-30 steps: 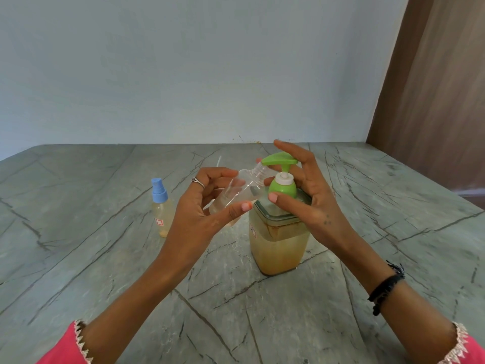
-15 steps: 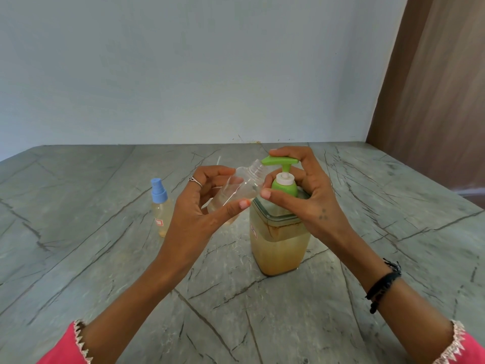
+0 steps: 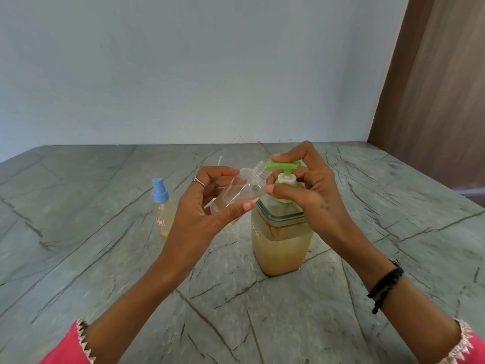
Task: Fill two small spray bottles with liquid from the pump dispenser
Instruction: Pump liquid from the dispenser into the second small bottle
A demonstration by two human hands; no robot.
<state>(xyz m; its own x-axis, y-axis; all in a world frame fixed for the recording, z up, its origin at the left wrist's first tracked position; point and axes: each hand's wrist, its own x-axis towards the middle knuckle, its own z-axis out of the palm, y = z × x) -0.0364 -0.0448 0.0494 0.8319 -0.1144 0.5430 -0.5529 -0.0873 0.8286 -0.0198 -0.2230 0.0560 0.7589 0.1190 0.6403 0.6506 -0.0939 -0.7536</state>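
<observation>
My left hand [image 3: 207,206] grips the open bottle [image 3: 241,191] round its belly, tilted with its threaded neck just under the spout of the pump [image 3: 282,166]; it looks thin, clear, light and easily squashed, so I judge a gentle hold at mid-body safest, since spilled liquid could make it slippery. My right hand [image 3: 312,190] curls over the green pump head, fingers on top and thumb beneath, above the heavy-looking amber dispenser [image 3: 282,248]. Well to the left of my left hand stands the capped bottle [image 3: 162,208], blue-topped, with yellowish liquid inside.
</observation>
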